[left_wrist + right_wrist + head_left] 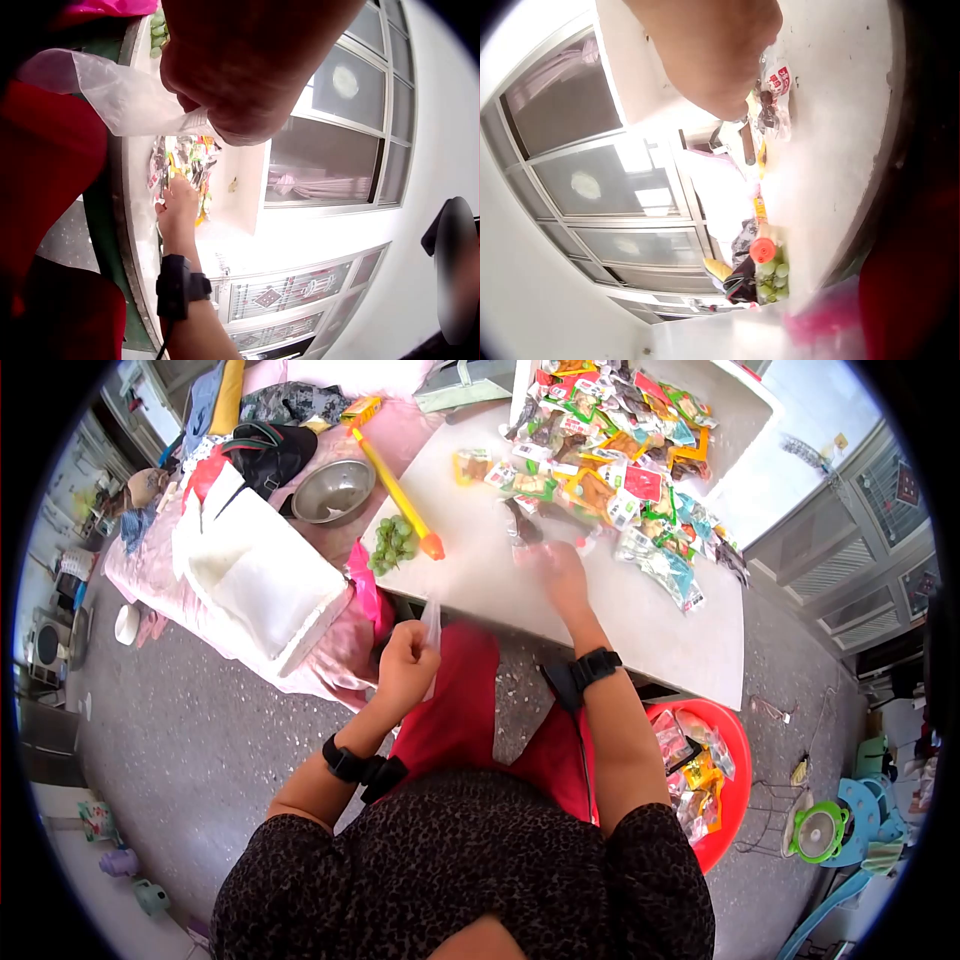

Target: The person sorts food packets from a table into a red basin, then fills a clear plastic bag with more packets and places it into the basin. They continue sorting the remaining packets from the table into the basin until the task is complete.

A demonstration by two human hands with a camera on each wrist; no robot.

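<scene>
My left hand (407, 665), fingers curled, pinches a clear plastic bag (127, 97) that hangs in front of the table's near edge. Over the table my right hand (563, 575) is blurred, near small snack packets (600, 490) heaped on the tabletop; in the left wrist view it reaches towards that heap. A packet with red print (778, 81) shows beside the right hand (712, 52) in the right wrist view. Whether the right hand grips anything is hidden there and too blurred in the head view.
Green grapes (392, 545) and a yellow stick with an orange tip (400, 495) lie on the table's left part. A white foam box (270, 585) and a metal bowl (335, 492) are on the pink-covered bed. At the right stands a red tub (738, 760) holding packets.
</scene>
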